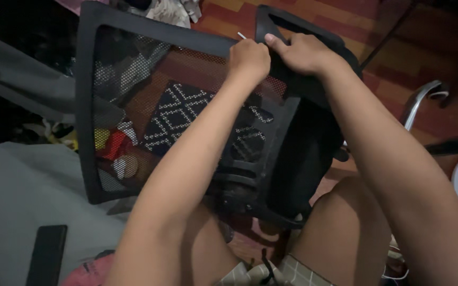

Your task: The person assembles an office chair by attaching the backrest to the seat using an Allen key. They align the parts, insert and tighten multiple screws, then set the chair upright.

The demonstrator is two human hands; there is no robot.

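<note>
Left hand (248, 59): clenched around a thin metal tool (241, 35), whose tip protrudes above the fist. Right hand (302, 53): grasping the headrest bracket (292, 24) at the top edge of the chair back (149, 100). The chair back is a black frame with see-through mesh, propped tilted across the knees. The joint under the hands is hidden. A dark phone (46, 255) lies on the grey bed (22, 196).
</note>
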